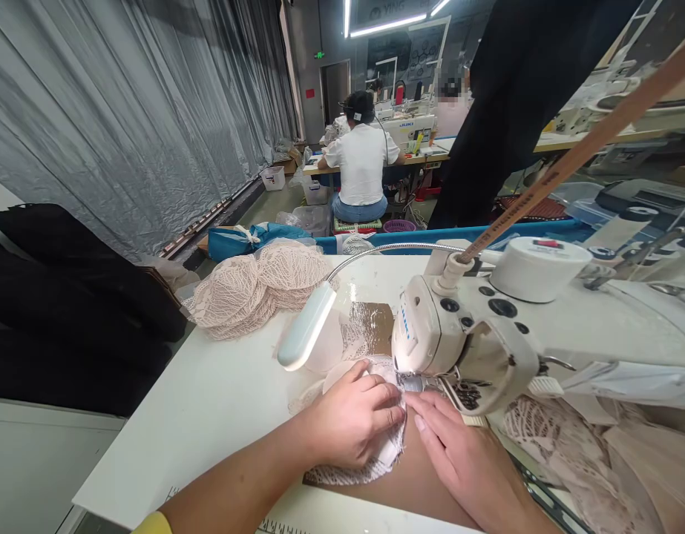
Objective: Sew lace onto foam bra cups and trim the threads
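My left hand (358, 417) lies over a white and beige lace bra cup (384, 452), its fingers curled and pressed onto the fabric. The cup's edge runs up to the needle area of a JUKI sewing machine (425, 326); the needle itself is hard to make out. My right hand (459, 445) rests flat at the cup's right edge, fingers stretched toward the machine head, fingertips touching or close to the fabric. More of the lace work and a sheer piece (325, 345) spread out behind my left hand, partly beneath the lamp.
A lamp (307, 326) on a bendable neck hangs left of the machine head. Stacked lace cups (236, 293) sit at the table's back left. A thread cone (542, 268) stands on the machine. Lace fabric (548, 437) lies right. Ahead, a person (363, 163) sits at another machine.
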A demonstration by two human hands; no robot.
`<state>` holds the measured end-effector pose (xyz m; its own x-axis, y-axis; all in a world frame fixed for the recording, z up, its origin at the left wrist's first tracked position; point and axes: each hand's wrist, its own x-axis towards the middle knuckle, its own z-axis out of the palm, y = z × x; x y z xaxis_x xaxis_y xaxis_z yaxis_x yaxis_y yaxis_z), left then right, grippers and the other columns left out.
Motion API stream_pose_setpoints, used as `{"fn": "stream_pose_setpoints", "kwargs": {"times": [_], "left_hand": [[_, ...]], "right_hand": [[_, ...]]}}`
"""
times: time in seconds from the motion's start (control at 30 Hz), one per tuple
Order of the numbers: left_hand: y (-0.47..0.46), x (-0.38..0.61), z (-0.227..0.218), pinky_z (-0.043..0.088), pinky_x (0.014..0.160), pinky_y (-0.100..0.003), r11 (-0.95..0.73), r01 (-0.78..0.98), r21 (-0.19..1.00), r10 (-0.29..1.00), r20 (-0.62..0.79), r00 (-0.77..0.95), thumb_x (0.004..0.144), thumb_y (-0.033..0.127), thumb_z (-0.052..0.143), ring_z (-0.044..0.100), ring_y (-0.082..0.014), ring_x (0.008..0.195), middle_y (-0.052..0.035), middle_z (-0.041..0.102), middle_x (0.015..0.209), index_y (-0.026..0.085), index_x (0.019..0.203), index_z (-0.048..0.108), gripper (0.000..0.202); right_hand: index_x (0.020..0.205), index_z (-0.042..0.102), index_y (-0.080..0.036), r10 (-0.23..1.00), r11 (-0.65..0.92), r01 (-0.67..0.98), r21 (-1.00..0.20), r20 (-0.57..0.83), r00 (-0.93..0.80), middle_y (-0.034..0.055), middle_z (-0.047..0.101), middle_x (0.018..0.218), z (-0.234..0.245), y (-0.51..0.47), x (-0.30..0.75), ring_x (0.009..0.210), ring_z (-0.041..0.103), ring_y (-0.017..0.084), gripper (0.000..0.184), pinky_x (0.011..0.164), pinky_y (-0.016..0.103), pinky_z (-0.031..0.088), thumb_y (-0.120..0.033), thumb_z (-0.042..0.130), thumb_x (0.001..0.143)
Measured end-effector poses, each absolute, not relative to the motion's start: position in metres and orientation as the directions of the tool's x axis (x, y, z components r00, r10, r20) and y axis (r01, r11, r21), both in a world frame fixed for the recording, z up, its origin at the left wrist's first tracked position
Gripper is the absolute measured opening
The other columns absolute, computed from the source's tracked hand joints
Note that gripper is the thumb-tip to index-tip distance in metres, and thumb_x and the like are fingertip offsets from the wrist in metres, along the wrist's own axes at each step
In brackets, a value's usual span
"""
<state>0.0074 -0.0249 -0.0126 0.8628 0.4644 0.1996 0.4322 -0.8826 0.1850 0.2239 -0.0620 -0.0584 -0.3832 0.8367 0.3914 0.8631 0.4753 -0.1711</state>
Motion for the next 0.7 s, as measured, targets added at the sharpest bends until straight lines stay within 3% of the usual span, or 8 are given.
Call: {"fn": "stream_pose_setpoints", "kwargs": {"times": [0.17, 0.3, 0.5, 0.7], "left_hand": [[-0.024, 0.006, -0.012, 0.033, 0.096, -0.043, -0.878, 0.438, 0.195, 0.472, 0.195, 0.860, 0.084, 0.022, 0.049, 0.053, -0.0232, 0.098, -0.0113, 0.059, 0.120, 0.016, 0.119, 0.054, 0.036], [-0.023, 0.004, -0.013, 0.032, 0.098, -0.044, -0.877, 0.438, 0.196, 0.473, 0.197, 0.859, 0.083, 0.021, 0.049, 0.054, -0.0237, 0.100, -0.0107, 0.059, 0.123, 0.015, 0.122, 0.053, 0.040], [-0.019, 0.005, -0.011, 0.033, 0.096, -0.043, -0.867, 0.456, 0.203, 0.491, 0.183, 0.852, 0.083, 0.020, 0.046, 0.053, -0.0250, 0.101, -0.0108, 0.058, 0.126, 0.013, 0.128, 0.049, 0.045], [-0.019, 0.007, -0.014, 0.029, 0.101, -0.045, -0.867, 0.460, 0.189, 0.490, 0.159, 0.857, 0.081, 0.019, 0.050, 0.052, -0.0258, 0.103, -0.0121, 0.057, 0.127, 0.013, 0.129, 0.047, 0.049]], "right_hand": [[0.118, 0.065, -0.028, 0.868, 0.445, 0.868, -0.219, 0.343, -0.359, 0.0081, 0.071, 0.106, -0.072, -0.065, 0.223, 0.079, 0.071, 0.020, 0.040, 0.060, 0.030, 0.056, -0.023, 0.034, 0.093], [0.118, 0.065, -0.029, 0.872, 0.439, 0.873, -0.215, 0.337, -0.355, 0.0077, 0.070, 0.108, -0.075, -0.065, 0.223, 0.081, 0.070, 0.020, 0.041, 0.060, 0.030, 0.055, -0.023, 0.033, 0.093], [0.117, 0.067, -0.023, 0.832, 0.452, 0.887, -0.098, 0.405, -0.379, 0.0102, 0.072, 0.102, -0.074, -0.062, 0.221, 0.085, 0.070, 0.023, 0.043, 0.069, 0.033, 0.056, -0.017, 0.033, 0.091], [0.107, 0.072, -0.020, 0.779, 0.474, 0.881, -0.001, 0.467, -0.419, 0.0113, 0.074, 0.093, -0.066, -0.057, 0.218, 0.076, 0.071, 0.022, 0.041, 0.064, 0.031, 0.056, -0.014, 0.036, 0.089]]}}
